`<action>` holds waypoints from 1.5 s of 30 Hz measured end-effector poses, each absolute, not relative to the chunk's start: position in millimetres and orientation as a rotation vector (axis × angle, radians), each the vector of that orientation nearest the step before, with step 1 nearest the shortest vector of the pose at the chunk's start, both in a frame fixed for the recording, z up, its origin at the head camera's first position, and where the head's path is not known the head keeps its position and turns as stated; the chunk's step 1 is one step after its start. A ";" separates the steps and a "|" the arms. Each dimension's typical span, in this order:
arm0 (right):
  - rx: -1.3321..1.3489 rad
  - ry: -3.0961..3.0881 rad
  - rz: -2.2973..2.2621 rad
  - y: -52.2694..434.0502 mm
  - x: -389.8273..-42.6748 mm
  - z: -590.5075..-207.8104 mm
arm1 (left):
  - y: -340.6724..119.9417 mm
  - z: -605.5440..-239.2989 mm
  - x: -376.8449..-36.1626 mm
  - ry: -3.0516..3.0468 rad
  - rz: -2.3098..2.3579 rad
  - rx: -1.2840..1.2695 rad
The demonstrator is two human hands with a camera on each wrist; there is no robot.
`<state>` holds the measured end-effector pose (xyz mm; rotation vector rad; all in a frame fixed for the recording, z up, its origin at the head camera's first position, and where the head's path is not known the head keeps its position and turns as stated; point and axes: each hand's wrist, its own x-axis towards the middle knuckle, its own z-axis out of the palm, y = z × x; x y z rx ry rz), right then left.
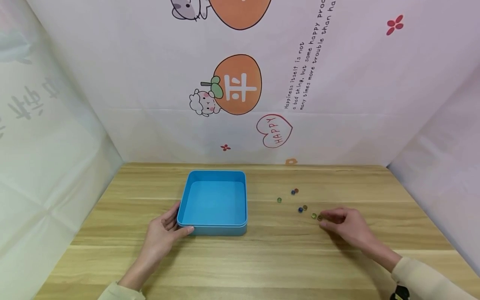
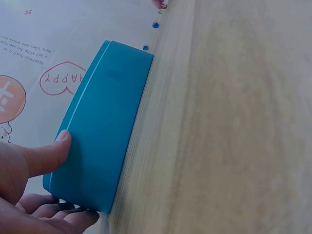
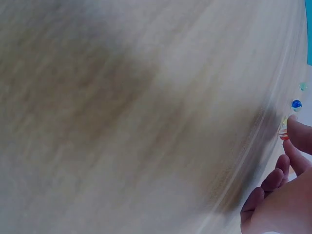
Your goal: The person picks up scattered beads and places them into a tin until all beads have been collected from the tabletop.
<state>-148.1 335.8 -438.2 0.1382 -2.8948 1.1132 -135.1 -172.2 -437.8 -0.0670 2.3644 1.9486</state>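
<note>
The step in hand appears to be pick-up of a marble (image 1: 319,218) from the wooden table (image 1: 285,258). The right hand (image 1: 346,227) rests on the table at 3 o'clock of the blue tray (image 1: 212,227), thumb and forefinger curled toward the marble at their tips; whether they have closed on it cannot be told. The marble lies at 9 o'clock of the right hand, touching or just beside the fingertips (image 3: 295,127). Five more marbles (image 1: 300,204) lie scattered between the hand and the tray. The left hand (image 1: 163,233) grips the tray's near-left corner, thumb (image 2: 46,156) pressed on the near wall. The next move probably calls for a firm two-finger pinch, since the round marble may roll.
</note>
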 end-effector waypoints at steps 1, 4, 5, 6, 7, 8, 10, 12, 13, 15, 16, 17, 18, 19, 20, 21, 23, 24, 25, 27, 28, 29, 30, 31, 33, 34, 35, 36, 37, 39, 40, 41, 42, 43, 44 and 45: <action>0.142 -2.893 1.105 335.8 -148.4 -438.4 | -172.4 -437.8 -135.0 2.367 1.947 -0.069; 0.149 -2.889 1.088 334.8 -148.8 -438.5 | -172.5 -438.0 -135.0 2.366 1.948 -0.076; 0.150 -2.887 1.078 334.4 -149.1 -438.6 | -172.5 -438.0 -135.1 2.365 1.948 -0.077; 0.156 -2.885 1.066 334.5 -149.7 -438.8 | -172.4 -438.3 -135.4 2.367 1.946 -0.076; 0.158 -2.882 1.054 334.3 -149.9 -439.0 | -172.4 -438.1 -135.1 2.369 1.945 -0.079; 0.162 -2.878 1.044 334.0 -150.2 -439.3 | -172.3 -438.2 -135.1 2.370 1.945 -0.082; 0.169 -2.871 1.031 333.9 -150.7 -439.9 | -172.0 -438.3 -135.1 2.370 1.943 -0.084; 0.177 -2.860 1.020 333.9 -151.3 -440.6 | -171.7 -438.1 -134.7 2.371 1.945 -0.092; 0.178 -2.856 1.017 333.5 -151.2 -440.9 | -171.6 -438.0 -134.5 2.371 1.946 -0.094; 0.183 -2.848 1.017 333.7 -151.7 -441.5 | -171.1 -438.0 -134.6 2.371 1.949 -0.094; 0.184 -2.847 1.014 333.9 -152.0 -441.9 | -170.9 -438.1 -134.8 2.373 1.951 -0.093; 0.186 -2.845 1.012 334.2 -152.2 -442.3 | -170.8 -438.1 -134.9 2.373 1.954 -0.091; 0.187 -2.845 1.010 334.5 -152.4 -442.8 | -170.7 -438.2 -135.2 2.375 1.955 -0.091; 0.187 -2.847 1.012 334.9 -152.4 -443.2 | -170.8 -438.3 -135.2 2.374 1.956 -0.088; 0.186 -2.849 1.015 335.3 -152.5 -443.5 | -170.8 -438.2 -135.2 2.373 1.957 -0.088; 0.185 -2.853 1.017 335.7 -152.5 -443.8 | -170.8 -438.2 -135.2 2.370 1.959 -0.085; 0.181 -2.857 1.020 336.4 -152.6 -444.2 | -171.0 -438.2 -135.2 2.370 1.956 -0.086; 0.179 -2.859 1.017 336.6 -152.6 -444.3 | -171.0 -438.2 -135.3 2.370 1.955 -0.087; 0.177 -2.861 1.013 336.8 -152.6 -444.4 | -171.1 -438.2 -135.2 2.369 1.955 -0.087; 0.175 -2.860 1.004 337.0 -152.6 -444.3 | -171.1 -438.3 -135.4 2.367 1.956 -0.087; 0.173 -2.860 0.999 337.0 -152.7 -444.3 | -171.2 -438.5 -135.5 2.367 1.956 -0.088; 0.173 -2.859 0.993 337.0 -152.7 -444.3 | -171.2 -438.5 -135.5 2.367 1.956 -0.088; 0.173 -2.858 0.987 337.0 -152.8 -444.3 | -171.2 -438.5 -135.5 2.367 1.957 -0.088; 0.173 -2.856 0.985 337.0 -152.8 -444.3 | -171.3 -438.5 -135.4 2.368 1.957 -0.089; 0.173 -2.853 0.983 337.1 -152.7 -444.4 | -171.4 -438.5 -135.1 2.371 1.957 -0.092; 0.170 -2.853 0.984 337.2 -152.5 -444.6 | -171.3 -438.5 -135.1 2.373 1.955 -0.094; 0.171 -2.852 0.981 337.3 -152.3 -444.9 | -171.4 -438.6 -135.0 2.377 1.951 -0.096; 0.171 -2.853 0.978 337.4 -152.2 -445.2 | -171.4 -438.6 -134.9 2.378 1.951 -0.099; 0.171 -2.855 0.974 337.6 -152.0 -445.6 | -171.3 -438.7 -135.0 2.378 1.950 -0.098; 0.172 -2.858 0.970 337.8 -151.6 -446.3 | -171.2 -438.7 -135.0 2.380 1.949 -0.098; 0.173 -2.858 0.970 337.9 -151.5 -446.7 | -171.1 -438.8 -135.1 2.382 1.947 -0.096; 0.175 -2.856 0.976 338.1 -151.5 -446.9 | -171.1 -438.9 -135.1 2.383 1.946 -0.092; 0.173 -2.853 0.987 338.2 -151.4 -446.8 | -171.1 -439.0 -135.4 2.384 1.945 -0.089; 0.172 -2.849 1.001 338.3 -151.3 -446.6 | -171.2 -439.1 -135.5 2.387 1.942 -0.087; 0.168 -2.844 1.017 338.6 -151.4 -446.3 | -171.3 -439.2 -135.6 2.390 1.938 -0.087; 0.166 -2.839 1.039 338.8 -151.5 -445.8 | -171.4 -439.4 -136.0 2.394 1.933 -0.084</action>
